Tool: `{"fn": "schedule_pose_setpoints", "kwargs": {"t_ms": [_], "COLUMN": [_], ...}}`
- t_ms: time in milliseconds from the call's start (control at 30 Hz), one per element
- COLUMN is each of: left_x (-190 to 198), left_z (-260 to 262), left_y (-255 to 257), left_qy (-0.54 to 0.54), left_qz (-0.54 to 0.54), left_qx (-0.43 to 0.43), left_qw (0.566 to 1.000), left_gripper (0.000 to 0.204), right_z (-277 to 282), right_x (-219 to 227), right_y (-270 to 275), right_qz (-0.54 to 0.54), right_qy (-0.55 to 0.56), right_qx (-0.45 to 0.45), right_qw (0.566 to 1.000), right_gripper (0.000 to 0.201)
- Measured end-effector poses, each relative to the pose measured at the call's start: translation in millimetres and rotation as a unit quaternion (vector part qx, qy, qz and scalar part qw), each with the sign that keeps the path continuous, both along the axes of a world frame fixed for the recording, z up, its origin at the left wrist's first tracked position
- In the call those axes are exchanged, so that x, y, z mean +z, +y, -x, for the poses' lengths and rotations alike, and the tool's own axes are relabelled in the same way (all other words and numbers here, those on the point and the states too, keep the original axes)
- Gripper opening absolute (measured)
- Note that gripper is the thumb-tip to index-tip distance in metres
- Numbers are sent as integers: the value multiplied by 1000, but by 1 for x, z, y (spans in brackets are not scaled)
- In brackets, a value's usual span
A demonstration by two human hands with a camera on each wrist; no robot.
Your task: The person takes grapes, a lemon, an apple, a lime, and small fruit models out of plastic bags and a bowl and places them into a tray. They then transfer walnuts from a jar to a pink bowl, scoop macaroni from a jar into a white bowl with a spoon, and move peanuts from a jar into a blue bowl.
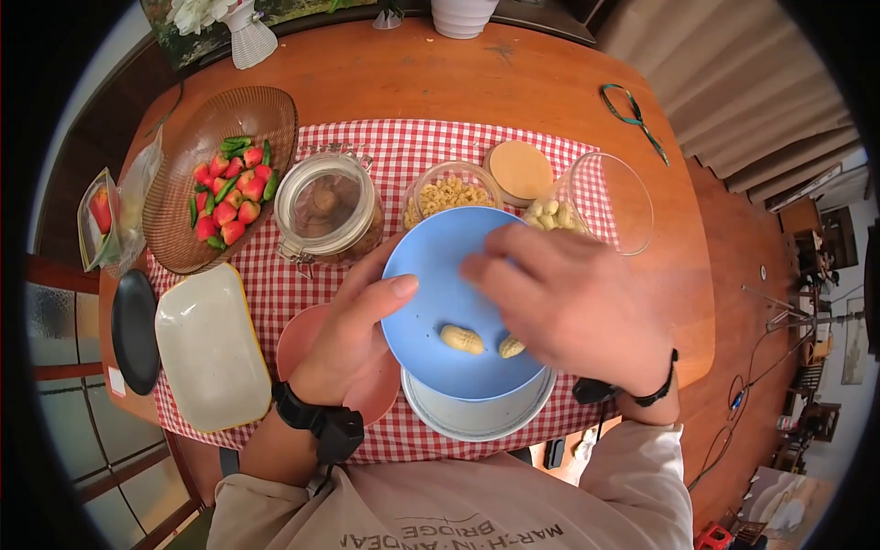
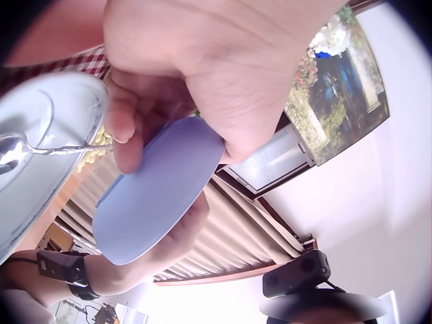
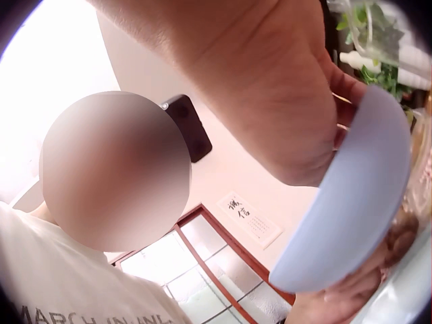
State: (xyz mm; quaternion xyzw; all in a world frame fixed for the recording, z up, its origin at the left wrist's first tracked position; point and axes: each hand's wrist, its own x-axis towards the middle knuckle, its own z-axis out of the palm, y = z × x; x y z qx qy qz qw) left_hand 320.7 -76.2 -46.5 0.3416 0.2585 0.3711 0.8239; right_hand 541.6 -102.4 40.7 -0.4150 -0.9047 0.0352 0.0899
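Note:
My left hand grips the left rim of a light blue bowl, thumb over the edge and fingers beneath. Two unshelled peanuts and a few dark specks lie inside it. Over the bowl's right side is my right hand, blurred, its fingers bent down into the bowl; I cannot tell whether they pinch anything. Below the blue bowl stands a white bowl, partly covered by it. In the left wrist view a metal spoon rests in that white bowl.
Beyond my hands stand a lidded glass jar, a tub of pasta-like pieces, a wooden lid and a clear container of peanuts. Leftward are a pink plate, a cream dish and a brown basket of red and green produce.

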Motion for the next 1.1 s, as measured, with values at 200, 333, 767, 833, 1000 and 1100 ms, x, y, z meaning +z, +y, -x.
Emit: {"fn": "schedule_pose_setpoints", "kwargs": {"t_ms": [200, 333, 767, 833, 1000, 1100], "left_x": [4, 2, -4, 0, 4, 4], "left_z": [-4, -3, 1, -1, -2, -3], "left_y": [-3, -3, 0, -1, -1, -3], "left_qy": [-30, -27, -12, -1, -26, -28], "left_qz": [15, 20, 8, 1, 24, 26], "left_qx": [-2, 4, 6, 31, 17, 14], "left_qw": [999, 999, 1000, 1000, 999, 999], "left_gripper": [71, 71, 68, 67, 67, 68], "right_z": [-31, -53, 1, 1, -14, -31], "right_x": [40, 37, -10, -15, 11, 30], "right_y": [-5, 7, -5, -3, 3, 0], "right_qz": [-164, -322, 13, -4, -72, -148], "right_qy": [141, 128, -41, -39, 68, 104], "right_qx": [-203, -192, -10, -1, 3, -97], "right_qw": [955, 918, 999, 999, 995, 979], "right_gripper": [25, 25, 24, 19, 19, 21]}}
